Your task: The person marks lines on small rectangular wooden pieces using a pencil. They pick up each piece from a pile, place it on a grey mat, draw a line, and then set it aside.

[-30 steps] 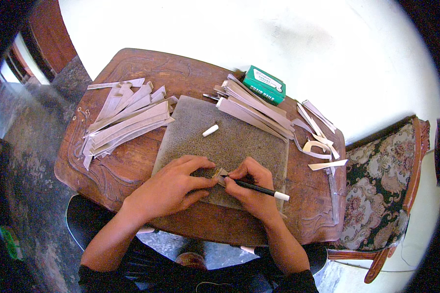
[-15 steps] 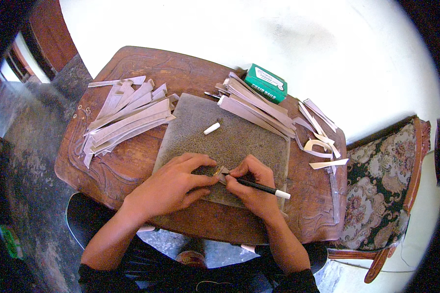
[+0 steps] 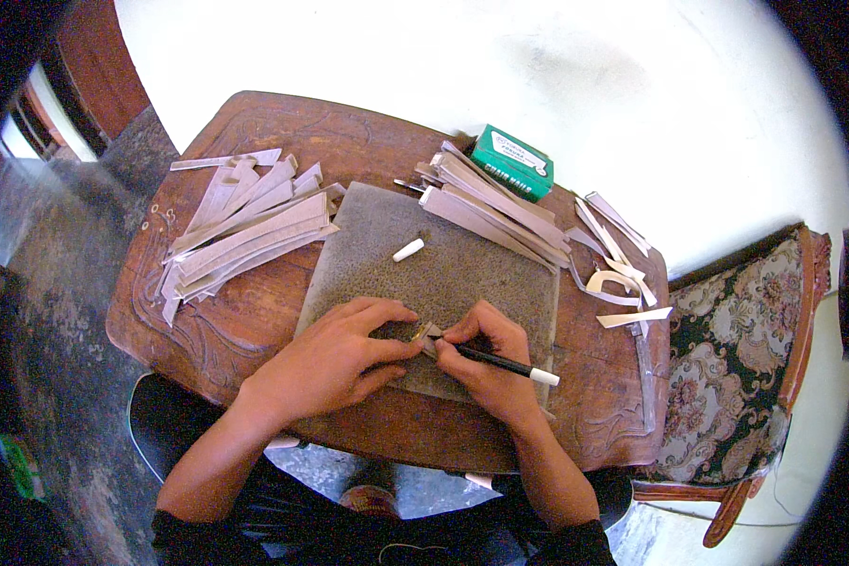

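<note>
Left hand: the left hand (image 3: 344, 354) has its fingertips closed on a small grey piece (image 3: 429, 345) from the left; how tightly, I cannot tell.
Right hand: the right hand (image 3: 486, 354) is clamped on a pen (image 3: 500, 361) near its writing end, thumb and fingers together round the barrel.
Small grey piece: between the two hands, over the near part of the mat, partly hidden by fingers; probably light and bendy, best pinched at an edge so its face stays free.
Pen: black with a white back end, tip at the piece; likely light, stiff and smooth, so a grip low on the barrel should steady it.
Mat: a speckled grey mat (image 3: 481, 274) lies on the wooden surface (image 3: 590, 377) beneath both hands.
Cap: a white cap (image 3: 408, 249) lies on the mat beyond the hands.
Pale offcuts: curved scraps (image 3: 634, 319) lie to the right.
Strips: grey strips lie in a left pile (image 3: 255, 250) and a right pile (image 3: 491, 217).
Box: a green box (image 3: 511, 162) sits behind the right pile.
</note>
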A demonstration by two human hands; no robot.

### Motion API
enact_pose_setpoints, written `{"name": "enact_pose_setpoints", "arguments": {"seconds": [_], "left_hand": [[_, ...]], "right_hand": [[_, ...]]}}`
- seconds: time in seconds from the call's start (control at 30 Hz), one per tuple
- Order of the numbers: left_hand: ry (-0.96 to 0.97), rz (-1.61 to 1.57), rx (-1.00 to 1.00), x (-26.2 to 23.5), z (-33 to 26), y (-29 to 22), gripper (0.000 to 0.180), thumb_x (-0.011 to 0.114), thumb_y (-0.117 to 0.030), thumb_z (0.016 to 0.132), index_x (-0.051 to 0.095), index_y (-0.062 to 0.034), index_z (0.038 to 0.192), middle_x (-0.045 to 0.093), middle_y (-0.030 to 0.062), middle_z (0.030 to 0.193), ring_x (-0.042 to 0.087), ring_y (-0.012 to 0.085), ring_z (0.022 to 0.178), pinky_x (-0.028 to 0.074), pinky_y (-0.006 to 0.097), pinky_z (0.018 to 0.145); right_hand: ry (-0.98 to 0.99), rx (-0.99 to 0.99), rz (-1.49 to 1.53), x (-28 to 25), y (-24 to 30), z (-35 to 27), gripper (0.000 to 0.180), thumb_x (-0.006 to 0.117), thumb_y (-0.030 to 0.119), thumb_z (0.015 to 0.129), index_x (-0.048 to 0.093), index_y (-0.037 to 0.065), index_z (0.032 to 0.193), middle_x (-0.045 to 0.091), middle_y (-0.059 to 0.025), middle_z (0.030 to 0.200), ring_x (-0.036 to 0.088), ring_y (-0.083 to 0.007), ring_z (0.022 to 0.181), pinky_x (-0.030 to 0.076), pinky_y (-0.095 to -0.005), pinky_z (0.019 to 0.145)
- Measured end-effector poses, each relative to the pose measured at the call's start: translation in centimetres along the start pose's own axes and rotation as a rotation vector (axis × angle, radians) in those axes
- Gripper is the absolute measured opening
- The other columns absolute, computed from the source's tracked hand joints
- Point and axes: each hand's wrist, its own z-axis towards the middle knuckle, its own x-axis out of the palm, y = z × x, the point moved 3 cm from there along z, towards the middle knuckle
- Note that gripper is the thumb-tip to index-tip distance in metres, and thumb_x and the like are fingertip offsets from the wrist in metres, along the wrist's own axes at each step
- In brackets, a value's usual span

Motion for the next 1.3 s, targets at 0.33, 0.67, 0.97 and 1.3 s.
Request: {"name": "enact_pose_setpoints", "arguments": {"seconds": [0.33, 0.67, 0.97, 1.3], "left_hand": [[-0.005, -0.041, -0.022, 0.0, 0.1, -0.3, 0.035, 0.074, -0.016, 0.086, 0.069, -0.0110, 0.120, 0.057, 0.0151, 0.137, 0.052, 0.0371, 0.128, 0.042, 0.047, 0.108], [-0.015, -0.036, -0.024, 0.0, 0.0, -0.3, 0.038, 0.075, -0.014, 0.085, 0.068, -0.0114, 0.122, 0.057, 0.0148, 0.137, 0.052, 0.0369, 0.128, 0.042, 0.047, 0.109], [-0.012, -0.039, -0.012, -0.1, 0.0, -0.1, 0.041, 0.075, -0.015, 0.085, 0.067, -0.0120, 0.125, 0.057, 0.0146, 0.137, 0.052, 0.0369, 0.128, 0.042, 0.048, 0.109], [-0.011, -0.035, -0.012, -0.1, 0.0, -0.1, 0.040, 0.075, -0.014, 0.085, 0.067, -0.0122, 0.125, 0.057, 0.0152, 0.136, 0.052, 0.0375, 0.128, 0.042, 0.047, 0.109]], "right_hand": [[-0.001, 0.019, 0.026, -0.6, -0.8, -0.5, 0.019, 0.076, 0.004, 0.074, 0.057, 0.003, 0.075, 0.062, -0.0053, 0.076, 0.059, -0.0124, 0.072, 0.046, -0.0265, 0.066], [-0.017, 0.002, -0.016, -0.5, -0.2, -0.2, 0.019, 0.075, 0.005, 0.074, 0.057, 0.003, 0.072, 0.061, -0.0053, 0.072, 0.057, -0.0115, 0.068, 0.045, -0.0274, 0.062], [-0.012, -0.001, 0.006, -0.5, -0.2, -0.2, 0.018, 0.075, 0.005, 0.074, 0.058, 0.003, 0.073, 0.061, -0.0055, 0.073, 0.057, -0.0120, 0.068, 0.045, -0.0271, 0.062], [-0.006, 0.001, -0.002, -0.5, -0.1, -0.1, 0.019, 0.075, 0.005, 0.074, 0.056, 0.002, 0.072, 0.059, -0.0053, 0.072, 0.056, -0.0118, 0.067, 0.044, -0.0275, 0.061]]}}
